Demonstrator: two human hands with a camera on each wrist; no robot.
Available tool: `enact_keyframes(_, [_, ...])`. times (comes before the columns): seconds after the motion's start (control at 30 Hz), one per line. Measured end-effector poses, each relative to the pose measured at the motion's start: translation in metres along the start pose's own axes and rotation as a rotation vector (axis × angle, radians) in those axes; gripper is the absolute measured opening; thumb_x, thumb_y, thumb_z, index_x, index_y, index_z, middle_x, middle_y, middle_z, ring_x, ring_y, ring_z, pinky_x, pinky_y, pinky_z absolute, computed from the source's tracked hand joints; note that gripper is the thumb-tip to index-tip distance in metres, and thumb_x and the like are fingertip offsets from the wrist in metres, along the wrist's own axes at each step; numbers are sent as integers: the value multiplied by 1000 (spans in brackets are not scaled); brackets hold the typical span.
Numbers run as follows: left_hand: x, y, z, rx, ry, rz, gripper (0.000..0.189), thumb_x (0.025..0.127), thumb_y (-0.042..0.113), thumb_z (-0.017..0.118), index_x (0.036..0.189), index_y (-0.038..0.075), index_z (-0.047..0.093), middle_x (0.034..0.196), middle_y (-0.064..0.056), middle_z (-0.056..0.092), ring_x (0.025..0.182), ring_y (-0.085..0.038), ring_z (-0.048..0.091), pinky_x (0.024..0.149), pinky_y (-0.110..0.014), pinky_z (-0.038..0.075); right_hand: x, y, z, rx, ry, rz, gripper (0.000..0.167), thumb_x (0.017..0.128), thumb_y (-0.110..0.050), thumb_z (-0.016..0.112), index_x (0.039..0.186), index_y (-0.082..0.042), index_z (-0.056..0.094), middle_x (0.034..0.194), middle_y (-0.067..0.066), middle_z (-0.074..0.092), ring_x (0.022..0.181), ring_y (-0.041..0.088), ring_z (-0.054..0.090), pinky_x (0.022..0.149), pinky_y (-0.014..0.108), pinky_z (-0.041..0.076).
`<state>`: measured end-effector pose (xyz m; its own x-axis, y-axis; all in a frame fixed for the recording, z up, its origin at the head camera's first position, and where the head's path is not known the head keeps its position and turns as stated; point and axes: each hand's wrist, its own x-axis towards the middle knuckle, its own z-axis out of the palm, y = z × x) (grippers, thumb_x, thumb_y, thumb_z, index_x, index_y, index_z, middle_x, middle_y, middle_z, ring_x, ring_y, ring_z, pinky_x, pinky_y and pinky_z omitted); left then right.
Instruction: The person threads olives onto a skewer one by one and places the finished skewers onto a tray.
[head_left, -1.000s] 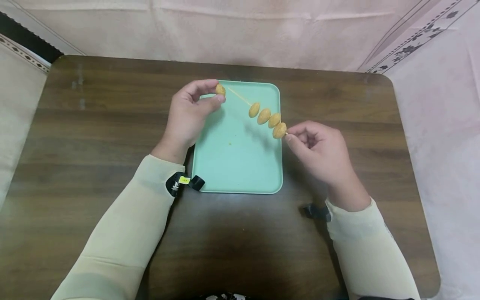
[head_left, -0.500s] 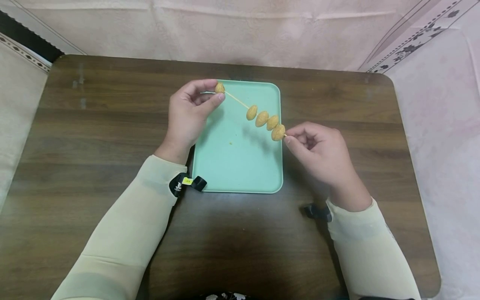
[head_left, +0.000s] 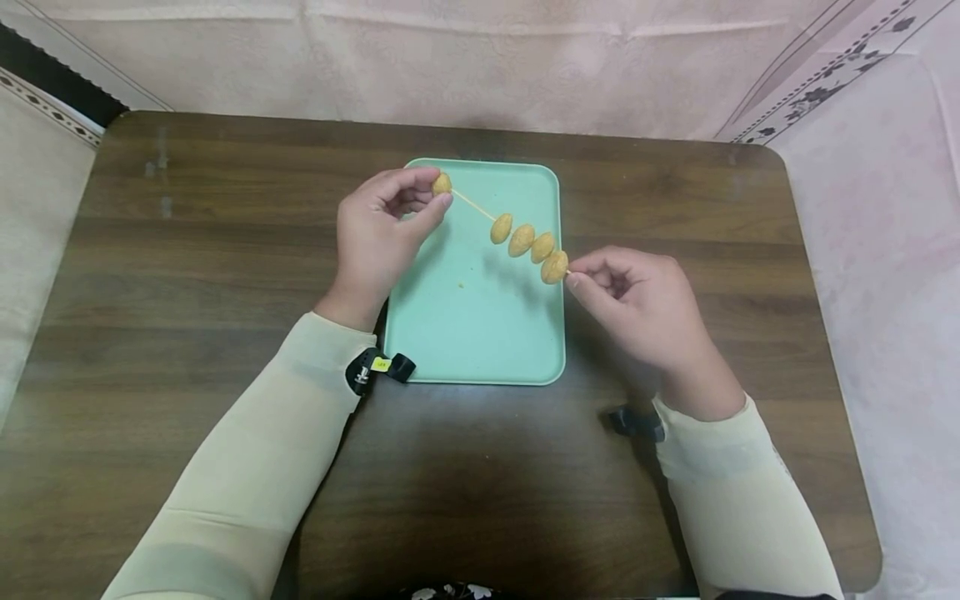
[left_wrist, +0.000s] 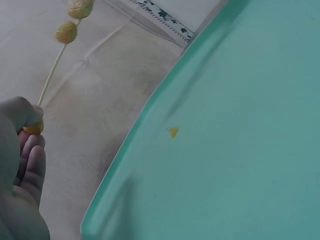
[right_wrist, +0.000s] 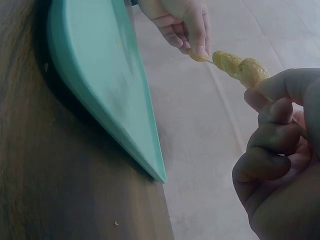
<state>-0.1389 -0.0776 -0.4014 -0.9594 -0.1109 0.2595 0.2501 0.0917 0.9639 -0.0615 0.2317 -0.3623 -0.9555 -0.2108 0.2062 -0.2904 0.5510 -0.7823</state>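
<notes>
A thin wooden skewer point(head_left: 474, 205) slants over the green tray point(head_left: 472, 342), several oval golden-brown balls point(head_left: 521, 240) threaded along its lower right part. My right hand point(head_left: 637, 304) pinches the skewer's lower end between thumb and index finger, right behind the last ball; the right wrist view shows the skewer's tail point(right_wrist: 299, 127) passing by the curled fingers. With thumb and index finger, my left hand point(head_left: 378, 237) pinches a single similar ball point(head_left: 442, 184) at the skewer's upper left tip. In the left wrist view the skewer point(left_wrist: 52, 75) meets that ball point(left_wrist: 34, 128), partly hidden by the thumb.
The tray lies on a brown wooden table point(head_left: 225, 250) beneath both hands. A small yellow crumb point(left_wrist: 173, 132) is on the tray. Pale patterned cloth point(head_left: 465, 67) hangs behind the table, and more lies to its right.
A gap showed between the skewer's tip and the left hand's ball one second ago; now they meet. The skewer with its balls has shifted slightly left and down.
</notes>
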Motion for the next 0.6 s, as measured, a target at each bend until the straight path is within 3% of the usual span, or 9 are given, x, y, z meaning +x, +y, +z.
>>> enact_keyframes(0.1, [-2,0,2,22,4,46,26,92,7,93,118,5,87,109,-6,80,96,-17,74,93,-26,63,0,0,0,4,-14,3,8,102,-12,83,106,-14,89,76,-1,72,63,7,54,56,17,42])
enact_keyframes(0.33, [-7,-1,6,208,-34,195,22,93,14,94,115,10,89,108,-5,84,94,-14,75,91,-23,62,1,-2,2,-3,-49,7,9,103,-11,82,108,-13,89,77,0,73,65,9,57,59,17,45])
enact_keyframes(0.6, [-10,2,10,227,-135,311,21,95,13,92,115,11,89,106,-4,84,94,-14,73,91,-25,62,1,-1,3,2,-45,-8,8,103,-12,82,108,-12,89,77,-1,73,64,8,57,59,17,45])
